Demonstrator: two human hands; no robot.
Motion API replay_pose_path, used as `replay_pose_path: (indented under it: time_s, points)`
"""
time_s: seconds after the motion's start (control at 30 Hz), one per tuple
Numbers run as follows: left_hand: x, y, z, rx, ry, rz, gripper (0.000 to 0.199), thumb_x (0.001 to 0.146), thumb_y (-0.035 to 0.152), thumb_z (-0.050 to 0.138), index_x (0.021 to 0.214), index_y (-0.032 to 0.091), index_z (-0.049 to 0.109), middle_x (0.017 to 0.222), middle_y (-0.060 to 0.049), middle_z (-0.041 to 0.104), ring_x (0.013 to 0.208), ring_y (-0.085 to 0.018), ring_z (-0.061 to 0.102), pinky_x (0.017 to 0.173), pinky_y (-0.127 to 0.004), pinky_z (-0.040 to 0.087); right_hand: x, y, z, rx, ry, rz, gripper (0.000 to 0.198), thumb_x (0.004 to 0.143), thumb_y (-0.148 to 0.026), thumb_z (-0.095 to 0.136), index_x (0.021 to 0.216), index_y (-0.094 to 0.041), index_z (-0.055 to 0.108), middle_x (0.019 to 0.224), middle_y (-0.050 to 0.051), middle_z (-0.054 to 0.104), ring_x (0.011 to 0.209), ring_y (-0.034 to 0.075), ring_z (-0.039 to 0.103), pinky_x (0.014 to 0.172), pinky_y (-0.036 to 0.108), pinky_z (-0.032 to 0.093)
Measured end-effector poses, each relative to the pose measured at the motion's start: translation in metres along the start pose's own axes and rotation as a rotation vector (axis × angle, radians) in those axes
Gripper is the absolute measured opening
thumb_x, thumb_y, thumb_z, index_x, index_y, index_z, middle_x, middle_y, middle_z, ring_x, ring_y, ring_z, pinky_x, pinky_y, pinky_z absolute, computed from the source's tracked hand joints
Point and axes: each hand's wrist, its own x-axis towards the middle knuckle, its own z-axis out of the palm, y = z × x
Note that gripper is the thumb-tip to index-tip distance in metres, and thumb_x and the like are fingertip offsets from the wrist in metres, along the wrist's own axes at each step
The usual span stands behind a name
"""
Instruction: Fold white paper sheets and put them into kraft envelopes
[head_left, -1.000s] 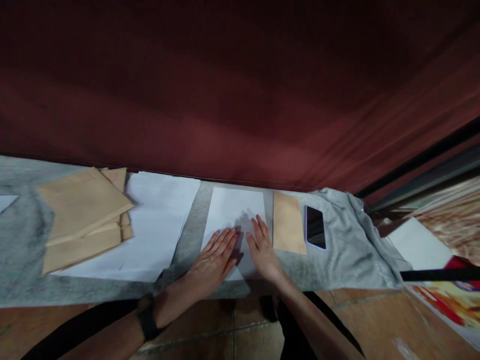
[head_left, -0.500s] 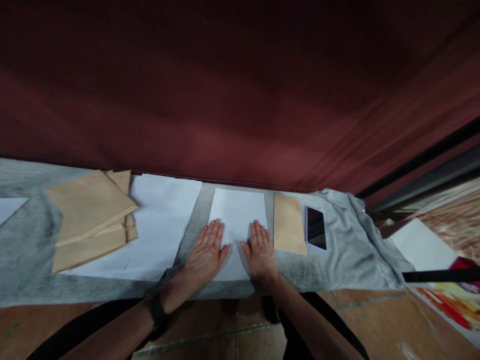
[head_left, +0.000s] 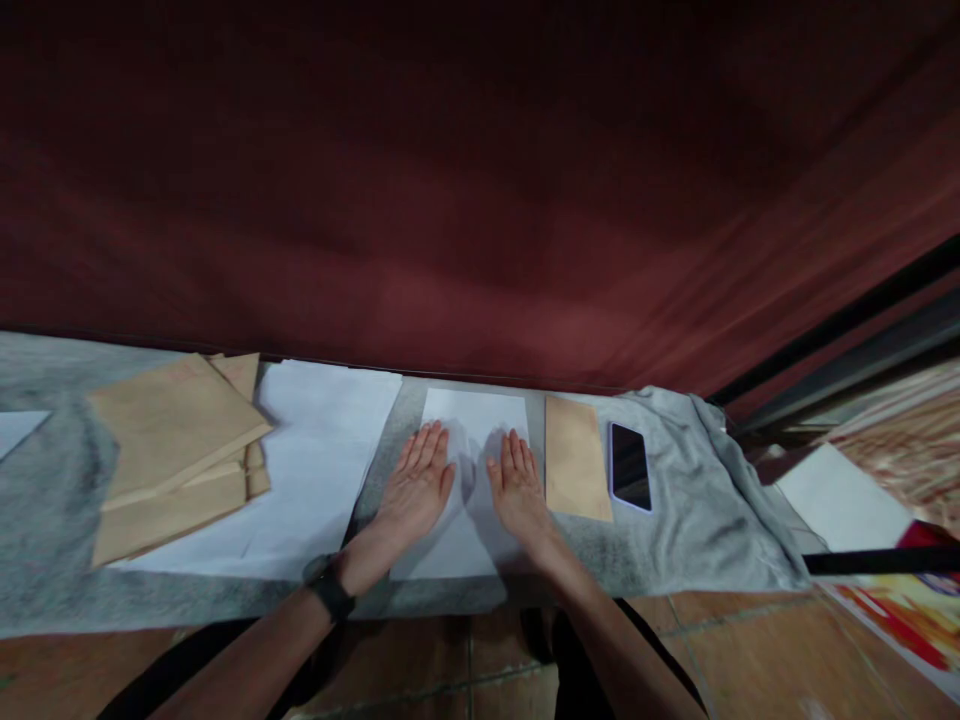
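A white sheet of paper (head_left: 480, 410) lies on a grey cloth directly in front of me. My left hand (head_left: 417, 480) is over its left side, fingers stretched out and palm down. Over the right side is my right hand (head_left: 519, 492), also flat with the fingers out. Dark shadows on the sheet suggest both hands are slightly above it, though contact is hard to tell. Neither hand holds anything. Just right of the sheet lies a brown envelope (head_left: 577, 458). A dark watch is on my left wrist.
Several brown envelopes (head_left: 180, 430) lie piled on a stack of white paper (head_left: 322, 450) at the left. A phone (head_left: 630, 466) rests right of the single envelope. The grey cloth (head_left: 690, 500) is rumpled at its right end. A dark red surface (head_left: 450, 250) rises behind.
Both hands, earlier pressed flat on the sheet, now seem slightly lifted, with wider shadows beneath them. The view has tilted slightly, so the cloth appears lower.
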Motion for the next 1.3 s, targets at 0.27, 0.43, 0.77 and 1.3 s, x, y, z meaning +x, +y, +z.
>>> replay_pose_path:
  time_s: [0.27,0.43,0.77,1.3]
  points:
    - [0.049,0.005,0.02,-0.049,-0.128,0.13,0.055,0.102,0.024,0.028,0.151,0.007,0.045,0.159,-0.017,0.046,0.152,-0.025,0.036,0.124,-0.045,0.033,0.054,-0.023,0.009,0.065,-0.077,-0.065,0.055,0.11,-0.034,0.022,0.15,-0.01,0.051,0.159,0.015,0.046,0.152,0.024,0.036,0.126,0.048,0.029]
    - [0.062,0.001,0.025,-0.009,-0.148,0.079,0.057,0.101,0.022,0.025,0.152,0.004,0.044,0.161,-0.018,0.042,0.153,-0.026,0.033,0.126,-0.046,0.026,0.07,-0.023,0.016,-0.027,-0.084,-0.065,0.052,0.11,-0.036,0.028,0.152,-0.015,0.049,0.161,0.013,0.042,0.153,0.026,0.034,0.126,0.05,0.026]
    - [0.067,-0.017,0.034,0.016,-0.053,-0.164,0.063,0.103,0.035,0.027,0.155,0.002,0.038,0.161,-0.021,0.039,0.154,-0.028,0.032,0.126,-0.048,0.026,0.079,0.003,0.03,-0.096,0.082,0.029,0.061,0.108,-0.041,0.033,0.154,-0.001,0.04,0.161,0.026,0.035,0.152,0.032,0.035,0.122,0.053,0.029]
    - [0.046,0.001,0.008,-0.017,0.006,-0.12,0.065,0.101,0.029,0.03,0.16,0.002,0.023,0.164,-0.021,0.032,0.156,-0.03,0.023,0.128,-0.053,0.021,0.03,0.009,0.014,0.084,0.11,0.032,0.064,0.109,-0.043,0.021,0.155,-0.002,0.038,0.161,0.025,0.039,0.154,0.032,0.031,0.123,0.058,0.031]
